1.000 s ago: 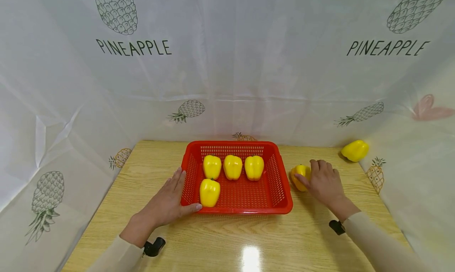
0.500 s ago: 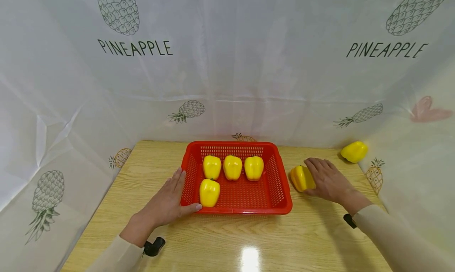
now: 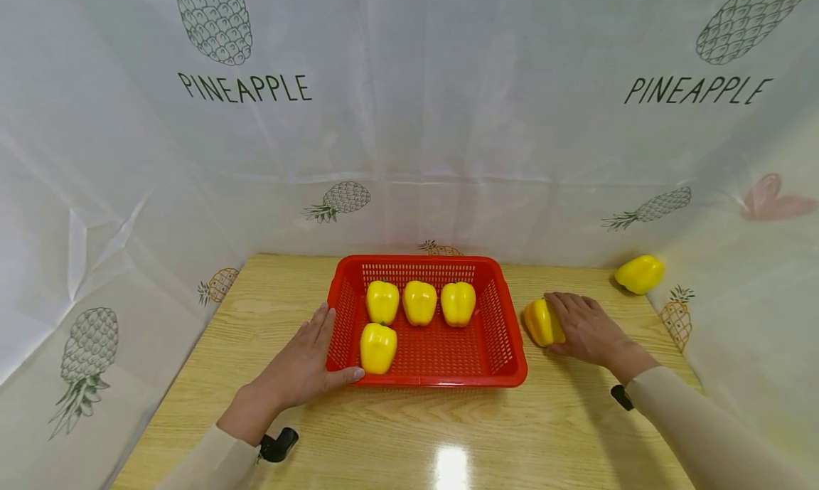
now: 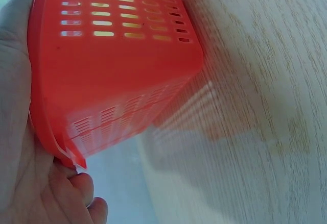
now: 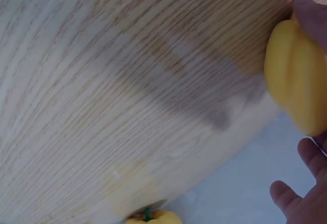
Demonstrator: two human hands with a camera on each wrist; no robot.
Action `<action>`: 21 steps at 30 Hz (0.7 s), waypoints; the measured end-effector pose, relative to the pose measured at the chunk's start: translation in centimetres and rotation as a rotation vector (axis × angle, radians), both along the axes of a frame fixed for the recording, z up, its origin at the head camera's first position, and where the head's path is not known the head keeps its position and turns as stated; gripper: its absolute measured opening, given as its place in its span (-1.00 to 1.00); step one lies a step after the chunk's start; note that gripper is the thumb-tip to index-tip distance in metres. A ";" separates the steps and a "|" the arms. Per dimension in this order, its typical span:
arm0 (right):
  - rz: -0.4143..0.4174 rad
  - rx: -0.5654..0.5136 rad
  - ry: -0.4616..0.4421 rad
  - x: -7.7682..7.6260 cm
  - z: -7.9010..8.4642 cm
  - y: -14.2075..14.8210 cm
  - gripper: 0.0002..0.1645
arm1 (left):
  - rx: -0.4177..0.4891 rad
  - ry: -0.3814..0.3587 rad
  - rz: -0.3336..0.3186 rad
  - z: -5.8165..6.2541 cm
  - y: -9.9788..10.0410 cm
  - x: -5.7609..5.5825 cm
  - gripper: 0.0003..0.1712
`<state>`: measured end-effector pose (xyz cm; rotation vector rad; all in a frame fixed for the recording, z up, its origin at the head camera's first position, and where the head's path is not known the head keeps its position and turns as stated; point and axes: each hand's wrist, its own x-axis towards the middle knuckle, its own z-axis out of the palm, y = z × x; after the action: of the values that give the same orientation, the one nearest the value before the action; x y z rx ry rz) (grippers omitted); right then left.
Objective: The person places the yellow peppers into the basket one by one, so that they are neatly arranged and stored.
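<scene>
The pepper (image 3: 539, 324), on or just over the table (image 3: 384, 429) and just beside the basket (image 3: 429, 380), looked smooth enough to slip if the right hand (image 3: 585, 330) held it loosely; a low sideways move could have knocked the basket. That hand was partly closed, gripping the pepper between thumb and fingers. The left hand (image 3: 294, 362) gripped the basket's near-left corner.

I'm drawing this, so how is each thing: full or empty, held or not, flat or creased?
Red basket: upright, partly filled
Four inside peppers: not held
Gripped pepper: outside the basket
Corner pepper: on the table, unheld
Left hand: holding the basket
Right hand: gripping a pepper
Sheet: creased
</scene>
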<state>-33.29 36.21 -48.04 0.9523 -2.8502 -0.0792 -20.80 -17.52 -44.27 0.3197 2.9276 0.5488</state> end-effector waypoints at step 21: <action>-0.028 -0.025 0.011 -0.4 -0.8 -0.9 0.27 | 0.012 0.002 -0.015 0.0 0.0 0.0 0.53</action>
<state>-33.70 35.34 -48.81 0.9046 -2.8481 -0.0514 -20.76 -17.56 -44.25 0.3430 2.9220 0.5649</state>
